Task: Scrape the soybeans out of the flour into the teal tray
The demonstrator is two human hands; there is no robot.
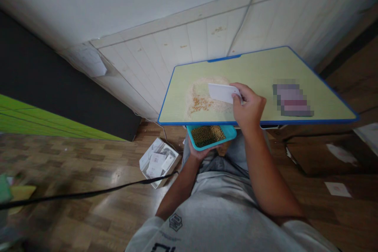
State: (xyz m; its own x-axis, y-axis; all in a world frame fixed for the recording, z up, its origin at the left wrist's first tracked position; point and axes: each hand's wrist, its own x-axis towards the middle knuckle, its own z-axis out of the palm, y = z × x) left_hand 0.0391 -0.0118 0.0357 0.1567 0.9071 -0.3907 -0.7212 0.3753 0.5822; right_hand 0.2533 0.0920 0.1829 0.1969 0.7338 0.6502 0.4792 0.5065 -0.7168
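Observation:
My right hand (pixel 249 106) pinches a flat white card (pixel 222 93) by its right end, holding it over the yellow-green table (pixel 254 69). Under and around the card lies a thin spread of pale grains (pixel 191 86), with orange kernels (pixel 199 104) gathered at its lower left. Below the table's front edge, my left hand (pixel 202 151) supports a turquoise tray (pixel 232 134) from beneath, and most of its fingers are hidden. Green beans (pixel 205 136) fill much of the tray, with paler tan beans (pixel 219 132) at its right side.
A pixelated flat item (pixel 292 100) lies on the table's right side. An open white box (pixel 159 163) with papers stands on the wooden floor. A black strap (pixel 88 195) crosses at left. The panelled wall (pixel 177 47) runs behind the table; a brown carton (pixel 321 153) sits at right.

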